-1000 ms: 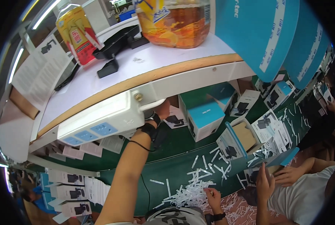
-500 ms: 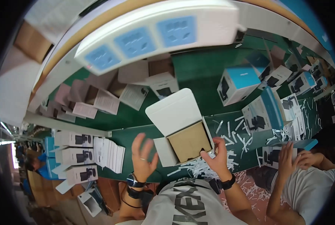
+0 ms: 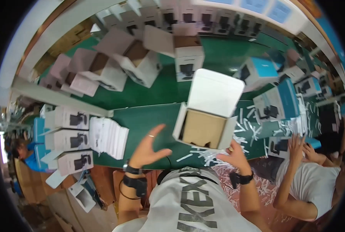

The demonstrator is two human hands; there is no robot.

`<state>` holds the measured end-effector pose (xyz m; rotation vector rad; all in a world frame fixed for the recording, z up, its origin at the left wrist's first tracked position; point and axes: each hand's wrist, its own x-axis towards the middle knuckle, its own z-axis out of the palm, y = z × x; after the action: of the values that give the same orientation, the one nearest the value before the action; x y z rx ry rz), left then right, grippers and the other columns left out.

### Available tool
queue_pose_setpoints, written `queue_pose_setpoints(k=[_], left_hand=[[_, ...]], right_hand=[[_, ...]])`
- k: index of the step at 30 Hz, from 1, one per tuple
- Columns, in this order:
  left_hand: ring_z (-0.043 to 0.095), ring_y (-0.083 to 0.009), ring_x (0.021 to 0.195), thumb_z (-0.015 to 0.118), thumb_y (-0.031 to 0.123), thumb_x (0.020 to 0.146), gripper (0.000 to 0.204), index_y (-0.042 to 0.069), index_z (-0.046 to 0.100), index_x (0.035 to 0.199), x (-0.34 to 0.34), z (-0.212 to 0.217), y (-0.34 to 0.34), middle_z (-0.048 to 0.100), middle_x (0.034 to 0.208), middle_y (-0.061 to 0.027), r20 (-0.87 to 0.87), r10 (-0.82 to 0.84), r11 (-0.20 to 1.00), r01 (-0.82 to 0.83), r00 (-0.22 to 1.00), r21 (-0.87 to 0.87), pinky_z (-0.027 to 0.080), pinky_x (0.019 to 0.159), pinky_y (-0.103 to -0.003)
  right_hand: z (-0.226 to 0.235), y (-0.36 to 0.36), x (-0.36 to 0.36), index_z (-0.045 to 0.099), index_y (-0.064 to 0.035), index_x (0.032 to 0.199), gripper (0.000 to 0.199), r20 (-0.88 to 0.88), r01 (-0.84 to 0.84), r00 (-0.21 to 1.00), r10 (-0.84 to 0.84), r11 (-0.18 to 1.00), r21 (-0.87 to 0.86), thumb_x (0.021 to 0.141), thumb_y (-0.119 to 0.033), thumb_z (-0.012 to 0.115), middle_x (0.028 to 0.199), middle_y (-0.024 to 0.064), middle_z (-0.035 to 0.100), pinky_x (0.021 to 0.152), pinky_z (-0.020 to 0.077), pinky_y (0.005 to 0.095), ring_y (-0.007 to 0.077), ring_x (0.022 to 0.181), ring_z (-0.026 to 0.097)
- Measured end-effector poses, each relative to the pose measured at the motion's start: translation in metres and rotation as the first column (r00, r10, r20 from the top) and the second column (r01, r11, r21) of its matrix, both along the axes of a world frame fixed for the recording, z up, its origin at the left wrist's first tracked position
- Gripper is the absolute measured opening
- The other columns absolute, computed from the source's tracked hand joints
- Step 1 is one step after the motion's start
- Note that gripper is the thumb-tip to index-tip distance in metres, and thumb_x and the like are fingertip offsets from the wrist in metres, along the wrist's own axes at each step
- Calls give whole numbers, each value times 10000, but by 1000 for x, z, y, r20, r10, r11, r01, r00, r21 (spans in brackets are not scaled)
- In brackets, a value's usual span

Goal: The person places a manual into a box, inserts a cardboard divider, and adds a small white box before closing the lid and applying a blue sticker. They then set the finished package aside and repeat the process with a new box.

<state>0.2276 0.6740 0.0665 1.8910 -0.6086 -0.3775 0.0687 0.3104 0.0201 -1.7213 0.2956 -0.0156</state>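
Observation:
A white carton (image 3: 229, 133) stands on the green bench in front of me, its lid (image 3: 215, 91) swung up and back. Inside sits a brown cardboard insert (image 3: 203, 128) with a cut-out along its near edge. My right hand (image 3: 237, 156) is at the carton's near right corner, thumb stretched out below the box and fingers beside it; whether it touches the wall is hard to tell. My left hand (image 3: 148, 150) hovers over the bench left of the carton, thumb and fingers spread, holding nothing.
White paper stack (image 3: 110, 137) and printed boxes (image 3: 72, 140) stand at left. Open boxes (image 3: 139, 63) line the far side. Paper shreds (image 3: 209, 156) lie by the carton. Blue-and-white boxes (image 3: 274, 102) stand at right, near a co-worker's hands (image 3: 296, 149).
My right thumb has come off the insert's near edge and now points left below the carton. My left hand remains spread beside it. The whole view has shifted, showing more boxes at the back.

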Motion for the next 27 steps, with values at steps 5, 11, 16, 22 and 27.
queue_pose_setpoints(k=[5,11,16,22,27], left_hand=[[647,-421,1179,749,190,898,470,-15,641,1307,17,-19,235,674,1279,-241,514,432,275,-651,741,708,524,1000,-474],[639,-442,1185,687,176,920,426,-1,643,1305,50,-102,306,652,1308,-262,640,503,305,-812,582,498,524,1021,-484],[651,-443,1179,680,182,904,395,-26,658,1239,91,-185,333,642,1311,-264,739,479,83,-863,473,498,546,990,-503],[672,-430,1135,674,181,893,244,12,724,1061,102,-144,300,700,1166,-217,344,649,126,-541,679,831,560,961,-487],[687,-217,957,652,100,1000,302,-69,617,1248,46,-99,223,697,1083,-172,237,922,328,-943,307,-53,550,818,-323]], right_hand=[[-25,-15,-41,659,-19,1225,387,-220,163,954,-205,967,-195,869,-39,809,839,-51,575,624,401,226,49,765,486],[-68,39,-46,711,5,1109,165,-278,181,938,-207,977,-117,957,-58,714,875,-22,648,720,453,237,68,797,546],[-76,48,-50,721,11,1061,137,-307,-1,952,-10,999,-35,968,-89,713,929,-1,684,770,480,245,81,850,584],[-77,25,-82,714,8,1093,141,-263,152,947,-183,980,-131,1006,-92,666,917,-5,698,686,444,226,67,774,565],[-52,45,-101,736,-9,1108,186,-395,209,858,-328,925,-316,977,-140,711,875,5,691,702,469,246,80,779,580]])
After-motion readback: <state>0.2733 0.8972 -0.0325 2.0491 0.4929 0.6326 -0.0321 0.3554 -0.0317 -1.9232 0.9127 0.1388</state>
